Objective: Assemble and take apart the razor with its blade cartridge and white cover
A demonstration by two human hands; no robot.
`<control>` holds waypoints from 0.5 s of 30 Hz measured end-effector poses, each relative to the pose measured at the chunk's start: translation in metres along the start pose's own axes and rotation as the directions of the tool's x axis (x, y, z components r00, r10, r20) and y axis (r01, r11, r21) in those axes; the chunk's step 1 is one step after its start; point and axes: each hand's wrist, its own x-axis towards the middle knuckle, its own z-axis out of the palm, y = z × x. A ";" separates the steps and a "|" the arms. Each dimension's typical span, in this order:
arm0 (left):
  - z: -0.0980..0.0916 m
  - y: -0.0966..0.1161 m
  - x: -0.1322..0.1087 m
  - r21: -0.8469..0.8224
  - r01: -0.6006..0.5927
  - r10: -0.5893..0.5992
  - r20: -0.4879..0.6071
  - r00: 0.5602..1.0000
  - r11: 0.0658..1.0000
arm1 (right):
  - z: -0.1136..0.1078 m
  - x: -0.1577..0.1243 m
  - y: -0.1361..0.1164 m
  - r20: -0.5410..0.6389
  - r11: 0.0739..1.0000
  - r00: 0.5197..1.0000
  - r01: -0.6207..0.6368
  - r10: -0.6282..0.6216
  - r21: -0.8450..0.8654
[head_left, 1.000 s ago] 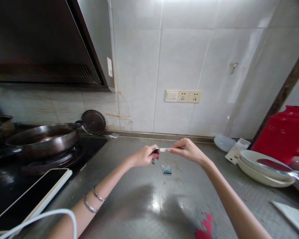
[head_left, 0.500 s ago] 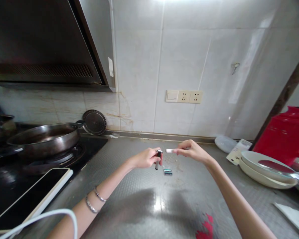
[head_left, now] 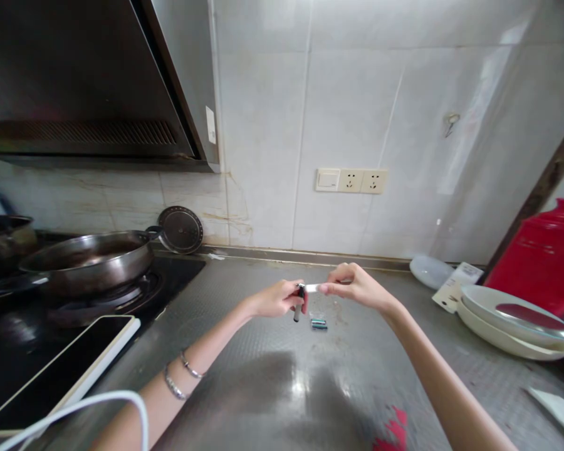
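Observation:
Over the middle of the counter, my left hand is closed on a small dark stick-shaped device with a silvery top; its kind is too small to tell. My right hand pinches a small white strip-like piece between thumb and fingertips. The white piece's left end meets the device's upper part, or lies just in front of it; which one I cannot tell. Below and to the right, two small teal-and-dark cylinders that look like batteries lie side by side on the metal counter.
At left, a steel pan sits on the black stove beside a phone with a white cable. Stacked pale dishes, a card, a clear bowl and a red container stand at right.
My right hand has moved left, bringing the white piece from a small gap up to the dark device's top. My left hand has stayed nearly still. The view has shifted slightly.

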 end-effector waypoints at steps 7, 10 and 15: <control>0.000 0.002 0.000 -0.097 0.024 -0.024 0.004 1.000 0.995 | -0.004 0.001 0.012 -0.026 0.993 0.993 -0.116 0.116 -0.014; 0.000 0.002 0.000 -0.053 0.016 -0.016 0.004 1.000 0.998 | -0.002 0.001 0.005 0.011 1.000 1.000 -0.018 0.018 0.006; 0.000 0.003 -0.001 -0.057 0.021 -0.020 0.020 1.000 0.998 | -0.003 0.001 0.010 0.041 0.998 0.997 -0.064 0.063 0.012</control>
